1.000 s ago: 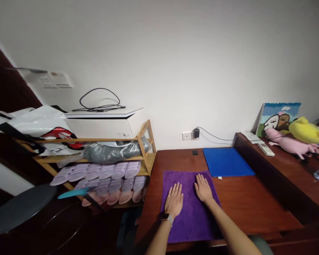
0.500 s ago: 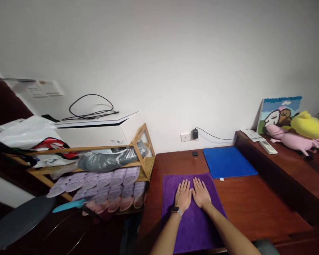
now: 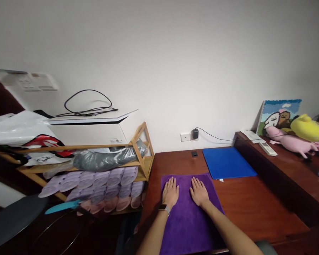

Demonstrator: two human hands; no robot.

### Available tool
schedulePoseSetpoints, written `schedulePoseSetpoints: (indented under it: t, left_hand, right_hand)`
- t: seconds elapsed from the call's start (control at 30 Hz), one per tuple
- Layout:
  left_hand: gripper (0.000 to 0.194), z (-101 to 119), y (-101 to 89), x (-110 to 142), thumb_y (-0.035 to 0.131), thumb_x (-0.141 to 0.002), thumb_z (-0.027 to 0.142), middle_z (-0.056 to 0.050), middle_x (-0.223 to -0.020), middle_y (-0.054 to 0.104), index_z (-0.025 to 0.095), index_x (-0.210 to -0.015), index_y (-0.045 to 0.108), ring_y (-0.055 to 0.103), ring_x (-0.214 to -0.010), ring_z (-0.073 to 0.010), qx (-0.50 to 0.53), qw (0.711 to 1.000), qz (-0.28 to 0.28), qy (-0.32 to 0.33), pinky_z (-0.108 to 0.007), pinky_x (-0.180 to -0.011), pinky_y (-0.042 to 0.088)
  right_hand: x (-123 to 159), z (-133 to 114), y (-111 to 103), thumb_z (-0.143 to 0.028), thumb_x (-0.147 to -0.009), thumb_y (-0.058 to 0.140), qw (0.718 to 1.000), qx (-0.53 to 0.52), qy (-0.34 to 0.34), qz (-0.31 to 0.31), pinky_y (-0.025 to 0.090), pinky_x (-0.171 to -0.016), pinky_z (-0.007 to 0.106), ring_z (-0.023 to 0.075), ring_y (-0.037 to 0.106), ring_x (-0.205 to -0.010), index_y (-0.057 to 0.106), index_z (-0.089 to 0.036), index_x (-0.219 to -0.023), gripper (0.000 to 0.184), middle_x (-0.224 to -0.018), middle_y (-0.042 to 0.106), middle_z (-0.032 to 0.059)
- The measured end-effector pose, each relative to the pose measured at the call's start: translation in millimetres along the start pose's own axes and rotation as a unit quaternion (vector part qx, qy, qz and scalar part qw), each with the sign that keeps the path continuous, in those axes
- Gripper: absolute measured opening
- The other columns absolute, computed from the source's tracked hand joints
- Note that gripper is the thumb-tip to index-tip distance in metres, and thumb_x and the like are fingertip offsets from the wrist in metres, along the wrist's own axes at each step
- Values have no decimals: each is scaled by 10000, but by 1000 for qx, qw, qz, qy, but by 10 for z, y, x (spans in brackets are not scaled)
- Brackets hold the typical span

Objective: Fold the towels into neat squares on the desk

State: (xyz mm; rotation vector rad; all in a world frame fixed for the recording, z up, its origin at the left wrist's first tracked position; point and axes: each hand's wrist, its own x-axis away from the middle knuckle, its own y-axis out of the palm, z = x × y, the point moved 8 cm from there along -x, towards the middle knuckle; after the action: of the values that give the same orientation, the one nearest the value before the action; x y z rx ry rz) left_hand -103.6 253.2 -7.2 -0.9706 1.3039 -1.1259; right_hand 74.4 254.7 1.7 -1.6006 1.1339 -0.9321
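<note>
A purple cloth (image 3: 187,226) lies spread out on the brown wooden desk (image 3: 257,207). Flat on its upper left part rests my left hand (image 3: 171,193), fingers stretched forward, with a watch (image 3: 164,208) on the wrist. My right hand (image 3: 199,192) presses palm down on the upper right part of the same cloth, fingers slightly spread. A gap of bare cloth shows between the two hands. Beyond the cloth's upper right corner lies a folded blue cloth (image 3: 228,163) with a small white tag at its near edge.
Left of the desk stands a wooden rack (image 3: 146,166) with lilac slippers (image 3: 101,179), a white box (image 3: 95,132) and a black cable (image 3: 93,112). A raised ledge on the right holds a remote (image 3: 268,148), a pink plush toy (image 3: 292,141) and a yellow one (image 3: 308,126). A charger (image 3: 195,133) sits in the wall.
My left hand has slid left across the purple cloth, away from my right hand; before, the thumbs nearly touched. My right hand has shifted only slightly. The view has turned a little.
</note>
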Motion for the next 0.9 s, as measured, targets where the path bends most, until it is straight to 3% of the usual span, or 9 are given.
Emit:
schedulePoseSetpoints:
  t: [0.1, 0.2, 0.27, 0.4, 0.53, 0.73, 0.9]
  left_hand:
    - [547, 180, -55, -137, 299, -1060, 330, -95, -1647, 433, 193, -1561, 470, 366, -1538, -238, 19, 999, 17, 36, -464, -1273, 274]
    - [523, 116, -23, -227, 338, -1055, 355, -61, -1647, 440, 287, -1552, 485, 375, -1533, -252, 26, 999, 0, 27, -501, -1259, 293]
    - [526, -53, 11, -239, 350, -1054, 392, -62, -1650, 436, 304, -1557, 476, 373, -1534, -270, 21, 1000, -12, 4, -517, -1253, 298]
    - [551, -362, 42, -207, 346, -1060, 442, -77, -1682, 377, 284, -1578, 445, 319, -1559, -287, 16, 999, -30, -19, -496, -1260, 282]
    - [560, -430, 43, -192, 341, -1062, 452, -79, -1691, 362, 276, -1587, 429, 309, -1562, -291, 16, 999, -42, -23, -480, -1261, 282]
    - [561, -402, 19, -194, 343, -1058, 461, -74, -1689, 371, 281, -1579, 446, 304, -1564, -297, 18, 999, -33, -28, -494, -1276, 234]
    - [560, -407, -45, -185, 379, -1041, 486, -50, -1691, 368, 327, -1573, 452, 266, -1573, -350, 15, 998, -41, -55, -553, -1277, 196]
  right_hand:
    - [-141, -119, -18, -403, -1044, 167, 999, -19, -27, 2, 79, -1294, 404, 213, 159, -1601, 251, -117, -1650, 674, -1723, 207, 63]
    - [-243, -97, 37, -397, -1047, 152, 999, -26, -36, -12, 105, -1294, 398, 202, 160, -1600, 257, -114, -1647, 672, -1720, 221, 60]
    - [-265, 59, 44, -403, -1050, 155, 999, -17, -27, -2, 98, -1295, 400, 197, 158, -1600, 252, -125, -1650, 669, -1720, 222, 57]
    - [-226, 614, -12, -416, -1050, 186, 999, 15, 42, 23, 94, -1295, 414, 206, 159, -1601, 241, -117, -1652, 674, -1724, 197, 84]
    - [-200, 908, -41, -452, -1054, 189, 997, 22, 65, 35, 80, -1297, 416, 208, 147, -1603, 232, -106, -1652, 693, -1725, 198, 97]
    - [-226, 892, 3, -473, -1055, 171, 997, 13, 59, 40, 71, -1295, 409, 201, 135, -1605, 235, -133, -1655, 693, -1728, 194, 77]
    - [-212, 877, -27, -454, -1050, 176, 997, 11, 61, 37, 66, -1297, 415, 202, 124, -1606, 232, -123, -1655, 691, -1728, 190, 84]
